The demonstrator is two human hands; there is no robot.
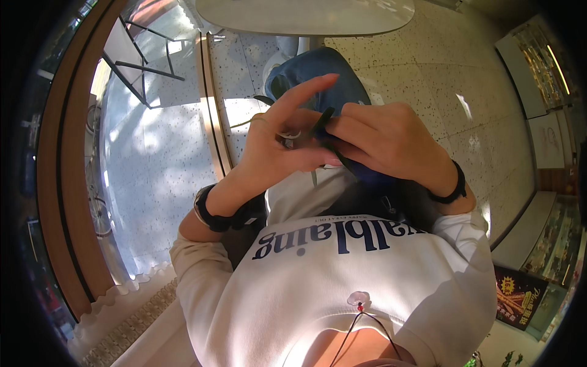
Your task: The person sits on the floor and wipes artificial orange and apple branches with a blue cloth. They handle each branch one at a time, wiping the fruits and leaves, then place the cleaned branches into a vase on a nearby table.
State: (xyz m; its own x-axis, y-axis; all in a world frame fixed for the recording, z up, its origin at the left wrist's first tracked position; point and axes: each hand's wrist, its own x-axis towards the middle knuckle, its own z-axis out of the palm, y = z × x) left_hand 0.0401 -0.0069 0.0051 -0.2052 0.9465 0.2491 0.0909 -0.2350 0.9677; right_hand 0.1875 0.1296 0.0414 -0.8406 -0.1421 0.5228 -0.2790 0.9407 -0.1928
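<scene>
Both my hands are raised over my lap, close together at a narrow green leafy strand (323, 120). My left hand (270, 142) has its index finger stretched out and its thumb and other fingers curled about the strand; a ring shows on it. Leaves stick out beyond its far side. My right hand (385, 137) has its fingers bent and pinched at the strand's right end, just beside the left thumb. The fingers hide most of the stem. A black band (220, 211) circles my left wrist, and another black band (451, 186) my right.
A pale rounded tabletop (307, 18) stands ahead of my knees. To the left, a door track (213, 114) crosses the speckled floor (435, 82), with a folding frame (142, 59) beyond. Lit display cases (545, 238) line the right side. A lace-edged cloth (133, 312) lies at lower left.
</scene>
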